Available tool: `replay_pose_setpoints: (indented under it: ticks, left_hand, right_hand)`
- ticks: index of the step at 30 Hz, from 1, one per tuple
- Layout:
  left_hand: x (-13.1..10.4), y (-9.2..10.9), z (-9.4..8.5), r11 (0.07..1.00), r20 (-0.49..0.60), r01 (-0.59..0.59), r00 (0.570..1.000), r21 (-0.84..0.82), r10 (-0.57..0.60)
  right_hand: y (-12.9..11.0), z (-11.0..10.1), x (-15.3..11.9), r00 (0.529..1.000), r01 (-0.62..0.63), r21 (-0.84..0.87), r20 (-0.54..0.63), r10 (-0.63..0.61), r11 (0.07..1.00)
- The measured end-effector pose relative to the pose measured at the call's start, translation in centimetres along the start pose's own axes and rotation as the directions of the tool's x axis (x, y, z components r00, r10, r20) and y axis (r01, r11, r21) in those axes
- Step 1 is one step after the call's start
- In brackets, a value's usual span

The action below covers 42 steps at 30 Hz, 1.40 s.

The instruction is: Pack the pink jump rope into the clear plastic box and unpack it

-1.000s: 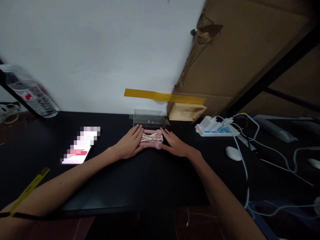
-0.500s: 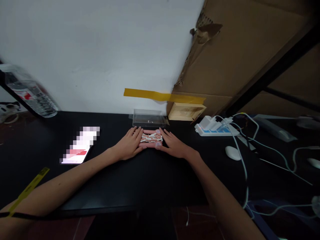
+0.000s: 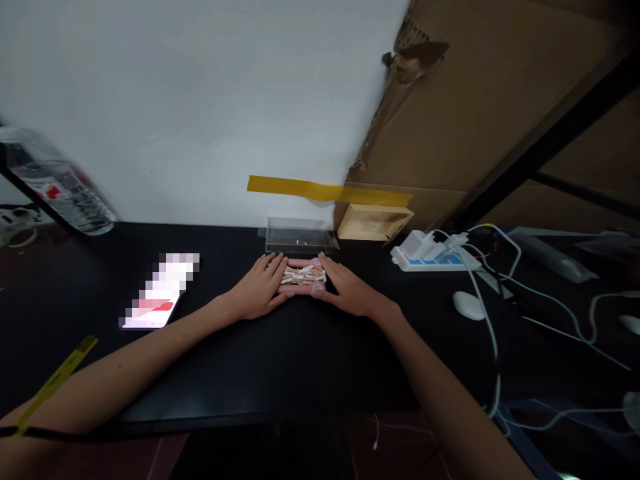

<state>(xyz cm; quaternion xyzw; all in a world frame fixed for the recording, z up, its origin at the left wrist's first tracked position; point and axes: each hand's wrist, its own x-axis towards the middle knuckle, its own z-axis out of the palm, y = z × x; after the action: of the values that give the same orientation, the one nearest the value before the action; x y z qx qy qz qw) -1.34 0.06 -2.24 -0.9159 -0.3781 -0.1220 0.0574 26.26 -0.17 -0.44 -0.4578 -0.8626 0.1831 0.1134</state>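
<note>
Two pink bars with round pale labels near their right ends lie parallel on the black table. Between them is a jumbled pile of short white and pink sticks. My left hand clasps the left end, its fingers stretched over the far side and its thumb along the near bar. From the right, my right hand clasps the other end the same way, thumb on the near side. The fingers hide the bars' ends. Just behind them stands a clear plastic case.
A lit phone lies to the left, and a water bottle leans near the wall. On the right are a power strip with chargers, loose white cables and a white mouse. A shallow wooden box rests against the cardboard.
</note>
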Motion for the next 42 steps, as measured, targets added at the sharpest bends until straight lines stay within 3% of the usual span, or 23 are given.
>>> replay_pose_setpoints:
  ticks: [8,16,20,24,26,27,29,30,32,34,36,38,42]
  left_hand:
    - [1.9,1.2,-1.6,0.998,0.028,0.062,0.998,-0.007,-0.061]
    - [2.3,0.8,-0.4,0.987,-0.031,0.061,0.997,-0.151,-0.067]
    - [2.3,0.0,0.2,0.948,-0.089,0.164,0.977,-0.271,-0.195]
    - [2.7,-0.2,0.1,0.858,-0.138,0.207,0.943,-0.470,-0.304]
    - [3.0,0.2,-0.6,0.744,-0.119,0.214,0.923,-0.633,-0.367]
    - [3.1,0.5,-1.0,0.640,-0.069,0.225,0.913,-0.735,-0.401]
    - [3.3,1.4,-1.9,0.292,0.137,0.267,0.908,-0.918,-0.396]
    - [3.4,1.8,-2.3,0.067,0.263,0.302,0.904,-0.951,-0.338]
    - [3.3,2.6,-2.9,-0.350,0.431,0.364,0.892,-0.863,-0.137]
    - [3.1,2.9,-3.2,-0.596,0.480,0.427,0.874,-0.680,0.078]
    - [2.7,2.9,-3.2,-0.692,0.462,0.475,0.858,-0.543,0.226]
    - [2.4,2.6,-2.9,-0.729,0.420,0.491,0.856,-0.478,0.302]
    - [2.1,2.3,-2.1,-0.750,0.350,0.499,0.861,-0.435,0.370]
  right_hand:
    - [0.4,0.2,0.2,1.000,0.007,0.026,-0.010,-0.007,1.000]
    - [0.9,-0.3,0.0,0.995,0.075,0.097,-0.071,-0.068,0.993]
    - [1.0,-1.3,-0.2,0.991,0.018,0.213,-0.133,0.010,0.977]
    - [0.8,-1.0,0.2,0.981,0.043,0.413,-0.190,0.039,0.910]
    - [0.5,-0.4,1.0,0.973,0.103,0.595,-0.227,0.044,0.797]
    - [0.2,0.0,1.6,0.969,0.139,0.698,-0.244,0.050,0.702]
    - [-0.6,0.5,3.0,0.965,0.192,0.874,-0.250,0.076,0.446]
    - [-1.1,0.6,3.9,0.971,0.185,0.929,-0.223,0.085,0.321]
    - [-2.3,0.6,5.6,0.991,0.109,0.989,-0.116,0.063,0.103]
    - [-3.6,0.5,7.2,1.000,-0.008,0.998,0.008,-0.004,-0.064]
    - [-4.8,0.6,8.4,0.997,-0.037,0.979,0.022,-0.077,-0.198]
    - [-5.4,1.0,9.2,0.992,-0.057,0.955,0.023,-0.121,-0.291]
    - [-5.3,1.8,9.4,0.989,-0.076,0.932,0.025,-0.146,-0.354]
